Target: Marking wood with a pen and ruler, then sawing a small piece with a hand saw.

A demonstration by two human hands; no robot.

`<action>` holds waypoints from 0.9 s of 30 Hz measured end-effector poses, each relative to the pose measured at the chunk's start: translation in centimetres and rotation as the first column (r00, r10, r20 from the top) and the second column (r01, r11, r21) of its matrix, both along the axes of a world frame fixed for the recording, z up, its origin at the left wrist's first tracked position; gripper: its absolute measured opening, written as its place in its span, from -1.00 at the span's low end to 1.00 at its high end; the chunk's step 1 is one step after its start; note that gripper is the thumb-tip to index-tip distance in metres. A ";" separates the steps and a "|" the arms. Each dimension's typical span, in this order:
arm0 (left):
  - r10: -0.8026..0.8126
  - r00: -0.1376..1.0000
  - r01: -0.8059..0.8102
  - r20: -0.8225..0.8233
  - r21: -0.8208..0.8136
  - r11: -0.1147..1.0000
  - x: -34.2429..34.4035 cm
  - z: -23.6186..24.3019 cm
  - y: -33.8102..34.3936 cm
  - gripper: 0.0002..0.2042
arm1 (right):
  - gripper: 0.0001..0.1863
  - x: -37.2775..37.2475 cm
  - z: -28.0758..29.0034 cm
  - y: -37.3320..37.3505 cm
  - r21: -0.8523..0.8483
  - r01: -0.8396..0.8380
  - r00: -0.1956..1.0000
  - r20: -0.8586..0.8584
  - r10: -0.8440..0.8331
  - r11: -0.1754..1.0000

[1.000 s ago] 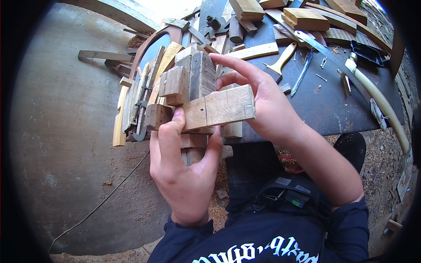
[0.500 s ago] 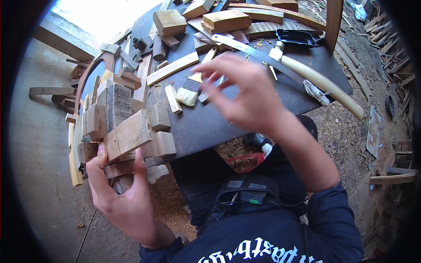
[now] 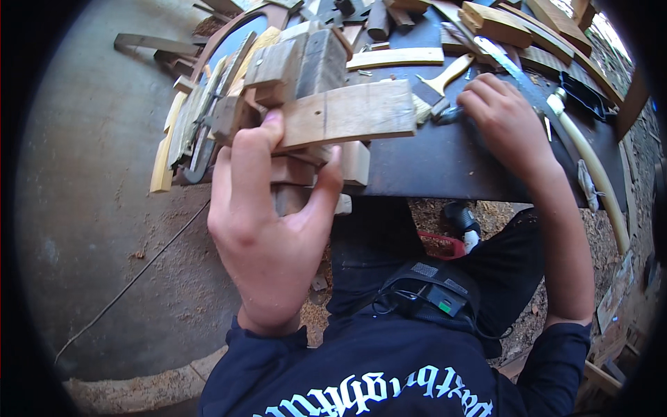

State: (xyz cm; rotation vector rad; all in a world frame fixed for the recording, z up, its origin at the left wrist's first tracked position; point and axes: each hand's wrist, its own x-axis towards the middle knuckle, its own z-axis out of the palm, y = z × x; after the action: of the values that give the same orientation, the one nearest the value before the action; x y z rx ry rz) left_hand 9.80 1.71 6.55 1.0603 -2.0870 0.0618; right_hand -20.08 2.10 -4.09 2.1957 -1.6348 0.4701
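Note:
My left hand grips a light wooden board at its left end, thumb and index finger pressed at it among stacked blocks on the table's front edge. The board lies crosswise over the stack. My right hand is at the tabletop, right of the board, fingers curled beside a blue slender object; what they hold, if anything, is hidden. A paintbrush lies just beyond those fingers, and a long metal blade runs past them.
Wood offcuts cover the back of the dark table. A long pale wooden handle and a black tray lie at the right. A cable runs over the concrete floor at left; my legs are under the table.
My right hand has let go of the wood and moved right, down to the tabletop near the brush. My left hand still grips the board; the camera view has shifted.

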 end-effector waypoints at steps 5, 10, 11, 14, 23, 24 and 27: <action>0.021 0.999 -0.023 0.048 0.043 0.999 0.1 0.4 0.4 -0.57 | -0.85 3.7 3.2 1.7 -0.143 -0.063 0.916 0.386 0.114 0.988; -0.010 1.000 0.012 -0.030 0.077 0.997 0.1 -0.3 -0.2 -0.56 | -0.61 9.0 3.9 1.6 -0.325 -0.444 0.456 0.721 0.522 0.835; -0.030 0.998 0.033 -0.050 0.058 0.998 0.1 -0.4 -0.2 -0.56 | -0.61 9.5 3.9 1.4 -0.323 -0.440 0.452 0.727 0.517 0.838; -0.017 0.999 0.021 -0.050 0.065 0.998 0.0 -0.4 -0.1 -0.56 | -0.63 10.5 3.4 0.8 -0.241 -0.395 0.453 0.789 0.416 0.887; -0.065 0.991 0.070 -0.114 0.039 0.997 0.0 -0.8 -0.4 -0.56 | -0.67 14.3 0.8 -0.1 -0.454 -0.280 -0.015 0.883 0.469 0.846; -0.064 0.992 0.070 -0.109 0.044 0.997 0.1 -1.0 -0.7 -0.56 | -0.64 13.8 0.8 1.3 -0.317 -0.300 0.028 0.940 0.340 0.900; -0.116 0.985 0.131 0.130 -0.119 0.984 0.6 -0.8 -1.0 -0.57 | -0.62 14.3 2.6 2.1 -0.277 -0.324 -0.055 0.960 0.274 0.904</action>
State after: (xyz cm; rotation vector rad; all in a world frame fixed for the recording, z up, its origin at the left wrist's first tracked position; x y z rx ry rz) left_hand 10.37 0.70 5.74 0.8677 -2.2234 0.2004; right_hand -5.82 4.21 -1.51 2.2092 -1.4380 2.7476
